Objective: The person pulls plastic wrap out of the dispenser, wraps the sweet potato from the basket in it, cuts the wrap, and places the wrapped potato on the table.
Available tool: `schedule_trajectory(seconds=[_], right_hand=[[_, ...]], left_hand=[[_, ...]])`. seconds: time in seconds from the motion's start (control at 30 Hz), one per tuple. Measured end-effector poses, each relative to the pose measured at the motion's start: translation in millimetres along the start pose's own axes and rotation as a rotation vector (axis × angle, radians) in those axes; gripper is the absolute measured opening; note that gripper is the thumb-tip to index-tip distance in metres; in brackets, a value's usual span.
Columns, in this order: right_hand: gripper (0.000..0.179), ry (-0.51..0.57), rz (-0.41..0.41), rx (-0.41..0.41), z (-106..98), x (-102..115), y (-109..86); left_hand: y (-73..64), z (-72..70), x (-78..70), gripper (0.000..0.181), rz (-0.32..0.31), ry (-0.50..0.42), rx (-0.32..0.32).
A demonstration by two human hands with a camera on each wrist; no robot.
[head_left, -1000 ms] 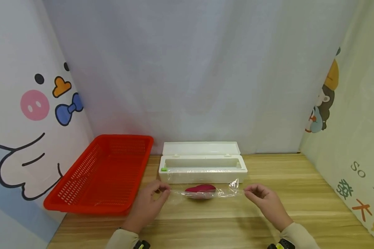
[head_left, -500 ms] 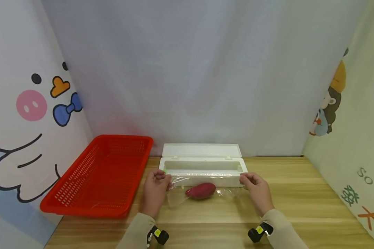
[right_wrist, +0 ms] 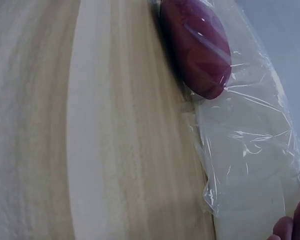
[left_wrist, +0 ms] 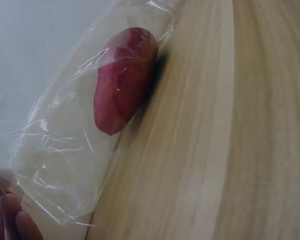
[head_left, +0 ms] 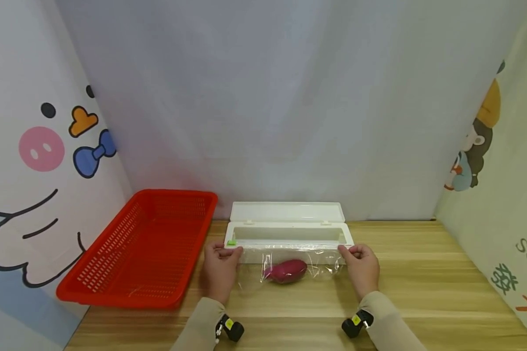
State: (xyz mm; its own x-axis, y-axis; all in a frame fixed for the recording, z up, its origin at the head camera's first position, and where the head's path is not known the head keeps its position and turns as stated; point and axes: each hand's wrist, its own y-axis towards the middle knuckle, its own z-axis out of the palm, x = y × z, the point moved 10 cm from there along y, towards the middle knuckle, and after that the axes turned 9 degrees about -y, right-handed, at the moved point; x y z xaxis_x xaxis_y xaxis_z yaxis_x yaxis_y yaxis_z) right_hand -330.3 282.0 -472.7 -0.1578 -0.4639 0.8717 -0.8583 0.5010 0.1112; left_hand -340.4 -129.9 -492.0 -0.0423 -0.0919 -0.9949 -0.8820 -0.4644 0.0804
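Observation:
A reddish-purple sweet potato point(head_left: 288, 271) lies on the wooden table under a sheet of clear plastic wrap point(left_wrist: 55, 150). The wrap hangs down from the front edge of a white wrap dispenser box point(head_left: 290, 225), whose lid stands raised at the back. At the box's left front corner my left hand point(head_left: 221, 273) pinches one end of the wrap between thumb and fingers, beside a small green slider point(head_left: 232, 242). The other end is pinched by my right hand point(head_left: 362, 270) at the right front corner. In the right wrist view only some fingertips point(right_wrist: 284, 226) show.
A red plastic basket point(head_left: 193, 253) with slotted sides stands on the left of the table point(head_left: 421, 292). Behind the box hangs a pale curtain point(head_left: 281, 112). Printed panels close in both sides.
Both hands have moved toward the box and slightly closer together, carrying the wrap's upper edge back from over the sweet potato to the box's front rim. They barely shift in the last half second.

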Motion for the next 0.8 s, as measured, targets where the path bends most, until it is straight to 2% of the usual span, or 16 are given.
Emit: schedule_trajectory(seconds=[0.13, 0.2, 0.27, 0.37, 0.43, 0.5, 0.63, 0.8], right_hand=[[0.061, 0.053, 0.065, 0.057, 5, -8, -1.0], [0.081, 0.099, 0.11, 0.138, 10, -14, -0.1], [0.089, 0.162, 0.146, 0.234, 17, -17, 0.9], [0.085, 0.252, 0.166, 0.374, 27, -17, -0.2], [0.076, 0.316, 0.162, 0.42, 32, -14, -1.0], [0.07, 0.356, 0.155, 0.438, 35, -13, -0.8], [0.062, 0.371, 0.138, 0.422, 36, -12, 2.1], [0.062, 0.308, 0.127, 0.418, 35, -12, 2.6]], left_hand=[[2.3, -8.8, 4.8, 0.066, -0.006, 0.17, -0.044], [5.1, -10.1, 7.6, 0.072, -0.019, 0.174, -0.039], [8.8, -4.7, 10.5, 0.074, -0.026, 0.087, 0.011], [12.3, 10.8, 17.0, 0.07, -0.065, -0.132, 0.144], [11.7, 20.1, 19.5, 0.064, -0.089, -0.264, 0.223], [10.7, 24.6, 20.0, 0.061, -0.105, -0.348, 0.264], [10.9, 26.2, 18.4, 0.057, -0.121, -0.427, 0.277], [11.3, 27.7, 18.1, 0.058, -0.133, -0.409, 0.279]])
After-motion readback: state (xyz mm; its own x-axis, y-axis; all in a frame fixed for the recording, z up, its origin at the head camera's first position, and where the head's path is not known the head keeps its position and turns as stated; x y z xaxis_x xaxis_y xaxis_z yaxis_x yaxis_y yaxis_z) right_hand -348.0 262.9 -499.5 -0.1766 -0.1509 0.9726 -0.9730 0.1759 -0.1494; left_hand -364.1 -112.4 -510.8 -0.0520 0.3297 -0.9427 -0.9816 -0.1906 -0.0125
